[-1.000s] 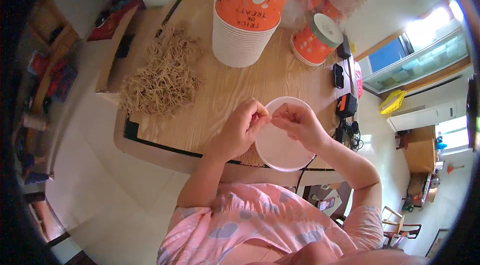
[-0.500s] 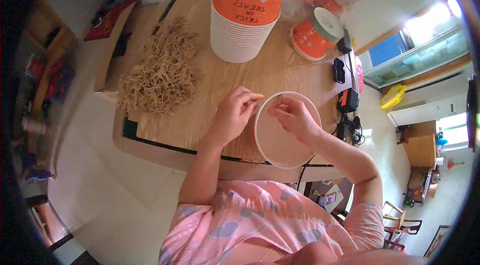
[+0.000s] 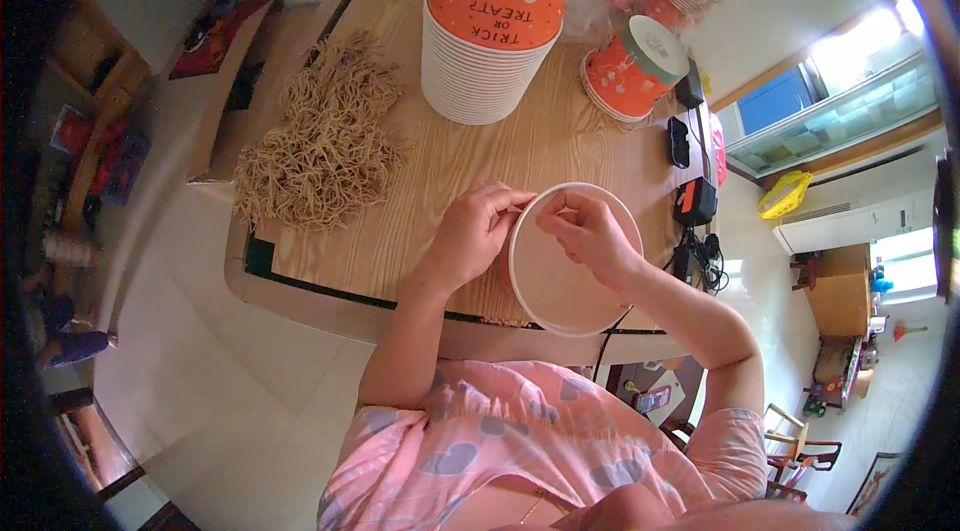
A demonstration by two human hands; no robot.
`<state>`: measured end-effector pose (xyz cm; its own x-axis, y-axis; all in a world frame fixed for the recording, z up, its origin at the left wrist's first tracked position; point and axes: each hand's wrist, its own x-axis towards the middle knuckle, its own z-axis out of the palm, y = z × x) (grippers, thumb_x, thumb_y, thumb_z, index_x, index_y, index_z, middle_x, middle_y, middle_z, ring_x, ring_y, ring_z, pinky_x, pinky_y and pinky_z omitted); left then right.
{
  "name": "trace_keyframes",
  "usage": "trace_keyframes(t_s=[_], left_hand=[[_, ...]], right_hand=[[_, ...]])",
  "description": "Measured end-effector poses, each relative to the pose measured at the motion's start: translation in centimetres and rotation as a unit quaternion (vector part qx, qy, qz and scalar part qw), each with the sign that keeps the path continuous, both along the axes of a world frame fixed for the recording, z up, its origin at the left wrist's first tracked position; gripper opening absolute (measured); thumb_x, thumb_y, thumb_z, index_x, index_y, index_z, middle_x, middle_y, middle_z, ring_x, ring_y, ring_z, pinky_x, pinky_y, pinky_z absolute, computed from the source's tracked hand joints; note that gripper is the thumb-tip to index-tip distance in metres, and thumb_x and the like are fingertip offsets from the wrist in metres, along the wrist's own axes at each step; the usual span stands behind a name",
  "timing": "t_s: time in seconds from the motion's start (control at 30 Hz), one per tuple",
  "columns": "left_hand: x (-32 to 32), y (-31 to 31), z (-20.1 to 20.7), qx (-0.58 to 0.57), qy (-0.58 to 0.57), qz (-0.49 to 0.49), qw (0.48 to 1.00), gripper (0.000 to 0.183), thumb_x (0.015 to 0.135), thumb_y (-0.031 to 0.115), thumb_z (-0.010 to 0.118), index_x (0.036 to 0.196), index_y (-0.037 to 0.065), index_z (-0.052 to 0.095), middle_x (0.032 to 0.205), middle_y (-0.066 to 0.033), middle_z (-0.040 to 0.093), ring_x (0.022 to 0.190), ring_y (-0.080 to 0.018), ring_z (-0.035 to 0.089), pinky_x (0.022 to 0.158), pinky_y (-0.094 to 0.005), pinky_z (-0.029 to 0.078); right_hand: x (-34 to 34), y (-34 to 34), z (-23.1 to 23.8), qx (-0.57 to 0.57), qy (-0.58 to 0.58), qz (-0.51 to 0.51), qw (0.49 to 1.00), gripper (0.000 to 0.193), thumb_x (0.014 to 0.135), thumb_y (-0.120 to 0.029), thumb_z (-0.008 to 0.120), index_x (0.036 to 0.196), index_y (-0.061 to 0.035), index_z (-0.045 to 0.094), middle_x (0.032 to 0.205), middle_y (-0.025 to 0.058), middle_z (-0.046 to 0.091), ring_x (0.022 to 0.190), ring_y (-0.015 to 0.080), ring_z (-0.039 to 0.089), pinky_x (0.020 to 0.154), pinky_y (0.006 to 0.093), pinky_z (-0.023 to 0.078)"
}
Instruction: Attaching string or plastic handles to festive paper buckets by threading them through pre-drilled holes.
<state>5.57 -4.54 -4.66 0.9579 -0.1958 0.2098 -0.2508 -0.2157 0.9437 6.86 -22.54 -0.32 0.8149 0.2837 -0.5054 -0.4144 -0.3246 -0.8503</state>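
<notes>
- Bucket stack (image 3: 490,71): top cut off by upper edge.
- Left grip (image 3: 470,231): anything pinched too small to tell.
- Right grip (image 3: 592,234): covers part of the open bucket (image 3: 570,296); fingertip contents unclear.
- Phone (image 3: 653,398): screen detail illegible.

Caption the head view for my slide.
Left hand beside the rim of a white paper tub, right hand at its opening, tan strings heaped leftward.
</notes>
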Motion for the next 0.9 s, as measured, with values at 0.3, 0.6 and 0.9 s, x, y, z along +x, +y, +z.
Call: trace_keyframes(t_s=[0.3, 0.6, 0.9], left_hand=[[0.0, -0.1, -0.9, 0.017, -0.047, 0.021, 0.999, 0.015, 0.078, -0.003, 0.058, 0.093, 0.000, 0.063, 0.085, -0.0109, 0.063, 0.082, -0.0222, 0.061, 0.071, -0.0300, 0.048], [-0.5, 0.0, 0.3, -0.059, 0.062, 0.039, 0.996, 0.005, 0.085, 0.005, 0.056, 0.086, 0.001, 0.058, 0.074, -0.0066, 0.061, 0.067, -0.0149, 0.059, 0.061, -0.0292, 0.047], [2.0, -0.7, -1.5, -0.288, 0.337, -0.131, 0.887, 0.013, 0.093, 0.018, 0.046, 0.098, 0.006, 0.048, 0.070, -0.0026, 0.057, 0.060, -0.0098, 0.055, 0.054, -0.0217, 0.044]], right_hand=[[-0.1, 0.4, 0.1, -0.003, -0.037, 0.005, 0.999, 0.010, 0.086, -0.013, 0.060, 0.089, -0.0040, 0.060, 0.074, -0.0015, 0.057, 0.066, 0.0050, 0.048, 0.054, 0.0201, 0.037], [-1.7, -0.9, 3.3, -0.080, -0.195, 0.135, 0.968, 0.013, 0.085, -0.010, 0.059, 0.096, -0.0041, 0.055, 0.079, -0.0005, 0.054, 0.060, 0.0057, 0.049, 0.053, 0.0202, 0.041], [-4.5, 5.8, 4.8, -0.280, -0.548, 0.494, 0.614, 0.026, 0.073, -0.013, 0.057, 0.097, -0.0046, 0.057, 0.101, 0.0091, 0.057, 0.098, 0.0220, 0.055, 0.082, 0.0328, 0.046]])
